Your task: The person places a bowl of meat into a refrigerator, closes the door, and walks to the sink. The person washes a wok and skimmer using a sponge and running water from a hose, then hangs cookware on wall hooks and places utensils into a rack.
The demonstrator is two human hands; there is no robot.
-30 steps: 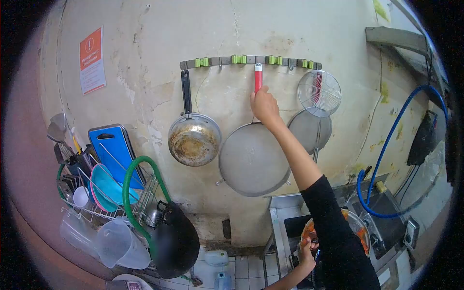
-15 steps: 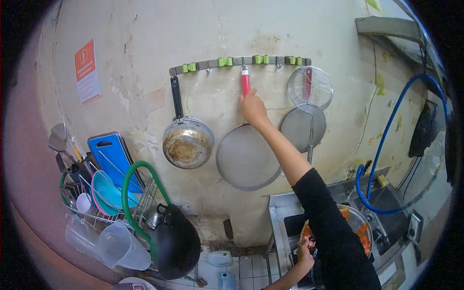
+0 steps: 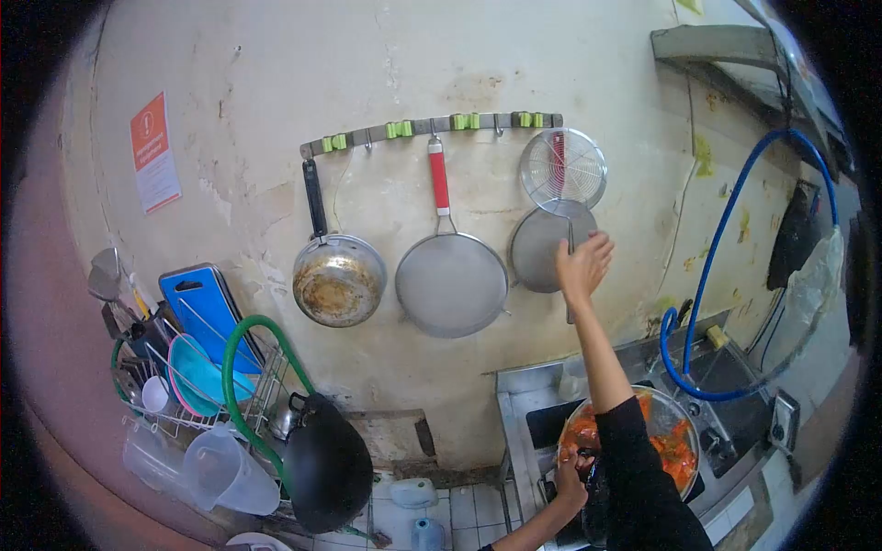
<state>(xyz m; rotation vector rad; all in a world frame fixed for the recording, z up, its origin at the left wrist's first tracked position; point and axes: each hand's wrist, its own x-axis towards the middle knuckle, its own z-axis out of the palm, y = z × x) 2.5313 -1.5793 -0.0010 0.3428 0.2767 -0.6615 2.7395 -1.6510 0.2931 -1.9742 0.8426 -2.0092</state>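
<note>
Stained wall (image 3: 276,73); silvery skimmer (image 3: 577,173); right grip (image 3: 585,264) loosely open beside it; left grip (image 3: 570,479) seemingly clasping black handle (image 3: 587,455).

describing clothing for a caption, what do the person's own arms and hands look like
The right sleeve is black and fabric-like, with no marking visible. It stops partway down the arm, leaving the right forearm bare. The right hand and left hand wear no gloves, and the visible left forearm is bare.

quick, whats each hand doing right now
Left hand: closed, apparently on a dark handle.
Right hand: open, at the skimmer handle; contact unclear.
</note>
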